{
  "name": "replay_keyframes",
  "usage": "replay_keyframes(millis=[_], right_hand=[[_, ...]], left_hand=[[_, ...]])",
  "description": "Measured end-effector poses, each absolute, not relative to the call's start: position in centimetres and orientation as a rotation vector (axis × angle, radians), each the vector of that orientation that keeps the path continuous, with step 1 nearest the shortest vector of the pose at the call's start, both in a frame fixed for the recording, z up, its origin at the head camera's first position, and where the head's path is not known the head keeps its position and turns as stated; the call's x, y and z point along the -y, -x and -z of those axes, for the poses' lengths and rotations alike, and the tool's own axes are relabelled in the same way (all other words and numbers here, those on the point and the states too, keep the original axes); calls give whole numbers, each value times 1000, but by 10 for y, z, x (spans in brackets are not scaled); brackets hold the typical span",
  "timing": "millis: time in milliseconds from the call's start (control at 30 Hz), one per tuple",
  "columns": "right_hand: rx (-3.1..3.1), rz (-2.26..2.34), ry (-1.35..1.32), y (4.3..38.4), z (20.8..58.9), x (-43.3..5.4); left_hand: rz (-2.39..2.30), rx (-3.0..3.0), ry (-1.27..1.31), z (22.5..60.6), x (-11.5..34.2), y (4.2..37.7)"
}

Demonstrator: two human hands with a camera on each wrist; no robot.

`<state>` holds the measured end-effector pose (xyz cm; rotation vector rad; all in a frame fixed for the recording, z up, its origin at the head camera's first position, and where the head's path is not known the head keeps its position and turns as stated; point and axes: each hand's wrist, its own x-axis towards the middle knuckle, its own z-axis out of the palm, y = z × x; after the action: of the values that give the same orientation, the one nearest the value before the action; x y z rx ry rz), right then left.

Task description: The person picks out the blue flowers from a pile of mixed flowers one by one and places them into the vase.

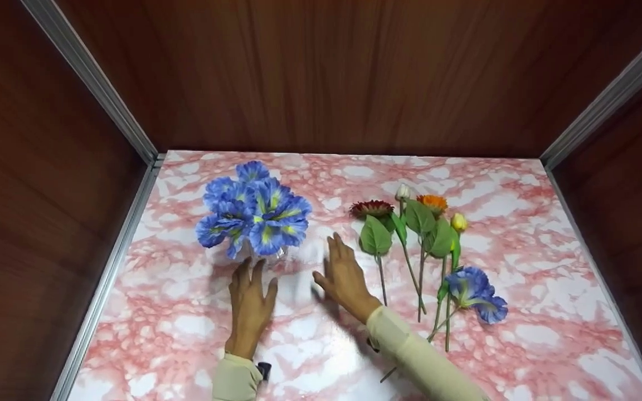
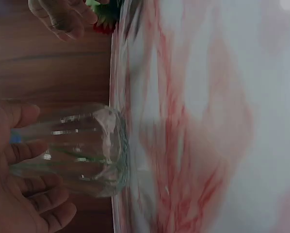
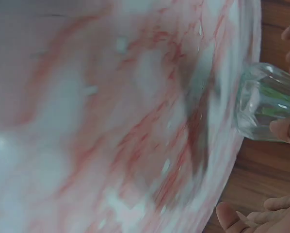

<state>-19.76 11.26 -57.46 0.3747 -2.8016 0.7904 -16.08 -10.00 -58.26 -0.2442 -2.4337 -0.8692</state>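
Blue irises with yellow-white centres (image 1: pixel 257 211) spread in a bunch at the left of the table. Below them stands a clear glass vase (image 2: pixel 82 150), upright, with green stems showing through its ribbed sides; in the head view the blooms mostly hide it. My left hand (image 1: pixel 251 303) is at the near side of the vase, fingers loosely extended and overlapping the glass in the left wrist view. To the right of the vase, my right hand (image 1: pixel 346 275) reaches low over the table, fingers straight, thumb spread, holding nothing.
Loose artificial flowers lie right of my right hand: a dark red one (image 1: pixel 373 209), a white bud (image 1: pixel 403 192), an orange one (image 1: pixel 432 203), a yellow bud (image 1: pixel 458 222) and a blue iris (image 1: pixel 474 292). Brown wooden panels (image 1: pixel 321 78) enclose the pink-marbled table (image 1: pixel 538 245).
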Motion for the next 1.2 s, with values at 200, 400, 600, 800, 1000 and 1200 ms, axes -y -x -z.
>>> replay_keyframes(millis=[200,400,600,800,1000,1200], right_hand=[[2745,-748,-379,174,573,-136],[2740,-818,-316,153,564,-159],[2743,-864,-161,129,560,-192],[2639,-924,25,102,566,-224],[2620,-933,179,79,569,-244],[2603,-917,322,66,570,-265]], left_hand=[[862,2475,303,584,75,152],[743,2566,492,586,47,147],[683,2621,595,585,22,145],[725,2671,629,581,-8,139],[774,2679,688,579,-42,133],[790,2667,842,579,-80,122]])
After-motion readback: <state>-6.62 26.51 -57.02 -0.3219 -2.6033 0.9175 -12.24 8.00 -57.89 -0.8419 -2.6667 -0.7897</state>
